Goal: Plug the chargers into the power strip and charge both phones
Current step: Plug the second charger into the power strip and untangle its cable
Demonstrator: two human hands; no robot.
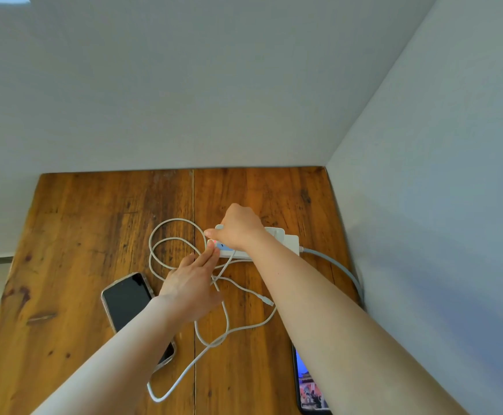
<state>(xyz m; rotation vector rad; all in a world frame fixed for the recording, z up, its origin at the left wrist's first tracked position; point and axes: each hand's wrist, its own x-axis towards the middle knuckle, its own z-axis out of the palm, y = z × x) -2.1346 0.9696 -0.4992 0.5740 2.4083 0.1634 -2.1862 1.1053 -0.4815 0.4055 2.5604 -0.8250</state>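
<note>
A white power strip (287, 242) lies on the wooden table (94, 223) near the right wall, a red light glowing at its left end. My right hand (238, 227) is closed over a white charger on top of the strip. My left hand (192, 280) reaches flat toward the strip's left end, fingertips touching it by the light. A dark-screened phone (126, 301) lies left of my left forearm. A second phone (308, 384) with a lit screen lies at the bottom right, partly under my right arm. White charging cables (238, 327) loop loosely between them, one free connector (269, 302) lying on the wood.
White walls close the table at the back and on the right. The strip's grey mains cord (338, 266) runs along the right wall toward me. A seam (194, 199) splits the tabletop down the middle.
</note>
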